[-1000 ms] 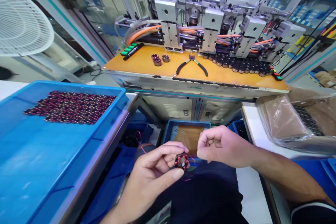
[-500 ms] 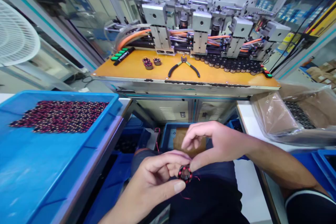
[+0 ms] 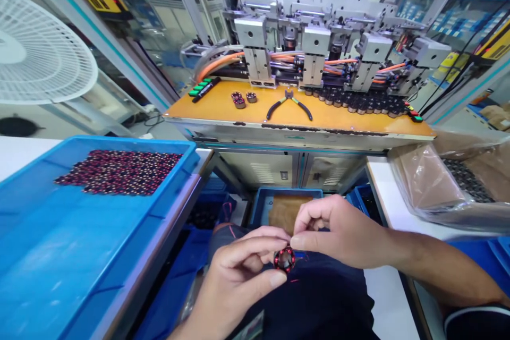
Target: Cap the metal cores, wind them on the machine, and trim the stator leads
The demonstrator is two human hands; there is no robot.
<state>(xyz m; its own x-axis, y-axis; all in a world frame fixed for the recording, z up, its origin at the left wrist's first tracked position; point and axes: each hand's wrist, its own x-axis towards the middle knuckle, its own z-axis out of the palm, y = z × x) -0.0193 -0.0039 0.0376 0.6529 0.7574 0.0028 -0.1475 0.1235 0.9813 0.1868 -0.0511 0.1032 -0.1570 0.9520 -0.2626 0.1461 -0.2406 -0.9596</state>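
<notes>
A small black ring-shaped coil part with red windings is held by my left hand, between the thumb below and the fingers above. Thin red wire ends stick out around the part. My right hand is closed in a pinch at the part's upper edge, its thumb and index fingertips together. Whatever lies between those fingertips is too small to make out. Both hands are above my lap.
A blue tray of similar parts stands at left. Pliers, a few coil parts and rows of dark parts lie on the orange bench before a machine. A plastic-lined box is at right; a fan at far left.
My right hand's fingers have come together at the part's upper edge, where they were more spread before. The view has shifted, so the surroundings appear further right.
</notes>
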